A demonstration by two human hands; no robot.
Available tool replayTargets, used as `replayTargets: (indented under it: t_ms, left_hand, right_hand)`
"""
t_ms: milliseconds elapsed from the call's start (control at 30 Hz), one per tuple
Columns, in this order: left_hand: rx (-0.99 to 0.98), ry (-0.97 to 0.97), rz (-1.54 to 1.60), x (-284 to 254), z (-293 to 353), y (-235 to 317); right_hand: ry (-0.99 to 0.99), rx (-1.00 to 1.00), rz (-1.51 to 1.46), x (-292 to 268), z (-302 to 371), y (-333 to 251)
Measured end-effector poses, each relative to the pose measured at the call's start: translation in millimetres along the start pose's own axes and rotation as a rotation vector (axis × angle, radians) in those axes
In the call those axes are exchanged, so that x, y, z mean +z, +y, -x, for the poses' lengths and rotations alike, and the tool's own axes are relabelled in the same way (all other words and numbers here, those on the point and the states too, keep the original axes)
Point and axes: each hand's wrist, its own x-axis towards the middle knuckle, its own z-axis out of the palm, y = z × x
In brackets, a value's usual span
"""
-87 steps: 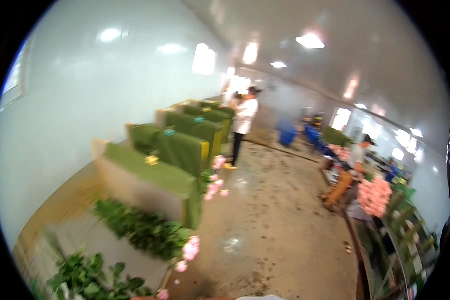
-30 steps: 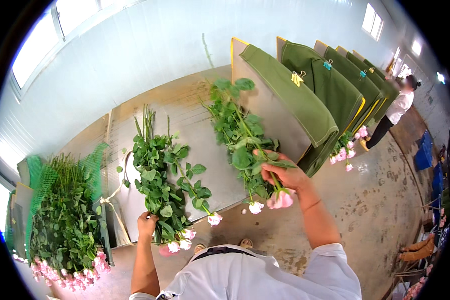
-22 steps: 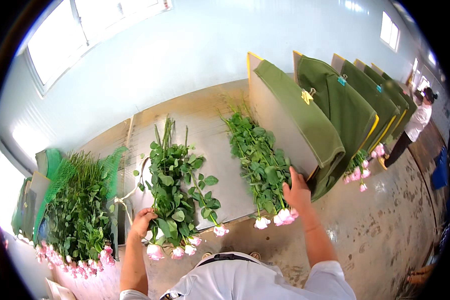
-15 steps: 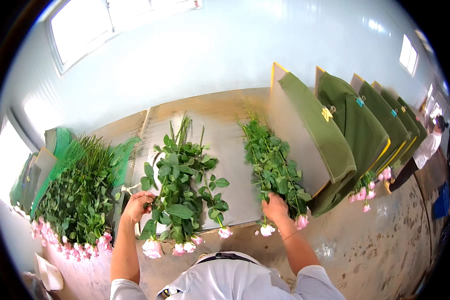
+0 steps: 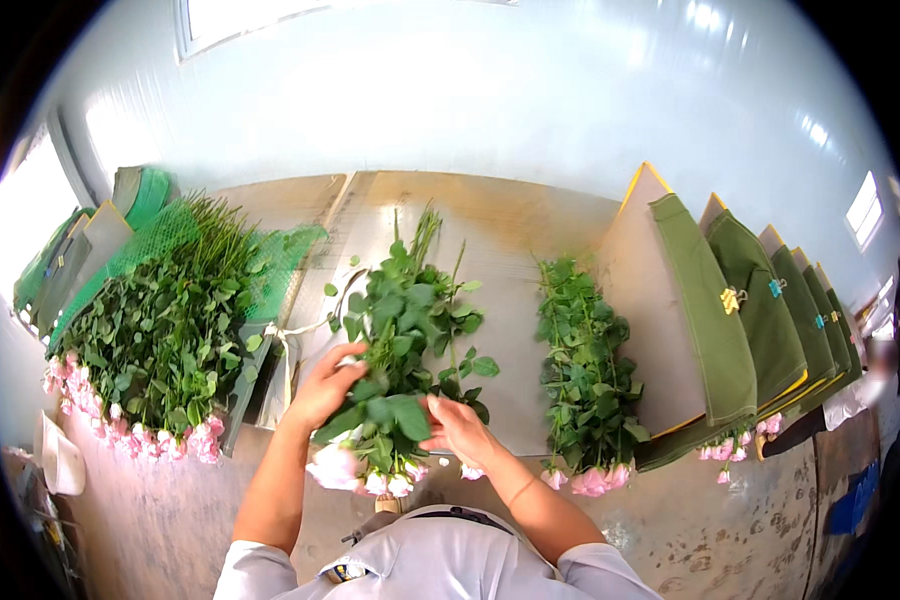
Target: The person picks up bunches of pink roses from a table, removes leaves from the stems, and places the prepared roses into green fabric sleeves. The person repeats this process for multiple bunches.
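A loose bunch of leafy pink roses [image 5: 403, 312] lies in front of me, blooms toward me at the table's near edge. My left hand [image 5: 328, 388] is at the bunch's left side, its fingers closed about a rose stem mostly covered by leaves. A pink rose [image 5: 336, 467] below that hand is blurred and looks raised. My right hand [image 5: 458, 432] is at the bunch's lower right, fingers apart beside a large blurred leaf. To the right lies a narrower bunch of roses [image 5: 588, 365], untouched.
Left, a big heap of pink roses [image 5: 165, 345] lies in green netting [image 5: 142, 252]. Right, upright boards with green cloth flaps [image 5: 698, 310] and clips stand in a row, with roses [image 5: 727, 448] below. A metal table [image 5: 505, 240] spans the middle. Another person's sleeve [image 5: 850, 402] shows far right.
My right hand has left the right-hand bunch and come left to the middle bunch. My left hand stays at the middle bunch's left side, and a rose there has shifted. The view has turned.
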Motion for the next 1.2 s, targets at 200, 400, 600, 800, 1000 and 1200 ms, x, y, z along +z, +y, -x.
replayTargets:
  t_ms: [200,400,600,800,1000,1200]
  left_hand:
    - [0.205,0.147,-0.482,32,-9,-1]
    - [0.176,0.053,-1.283,66,-2,-88]
    - [0.125,-0.028,-1.363,83,-17,-111]
    - [0.104,-0.066,-1.255,69,-25,-109]
    - [0.110,-0.084,-1.249,76,-23,-114]
    - [0.067,0.003,-1.157,73,-18,-108]
  right_hand:
    - [-0.074,-0.034,-0.469,35,-13,-31]
    - [0.019,-0.206,-0.330,47,0,-86]
    - [0.081,-0.334,-0.220,37,28,-164]
    - [0.291,-0.284,0.246,9,33,-89]
    - [0.124,-0.433,-0.255,8,-42,-121]
    - [0.040,-0.369,-0.325,0,-100,-217]
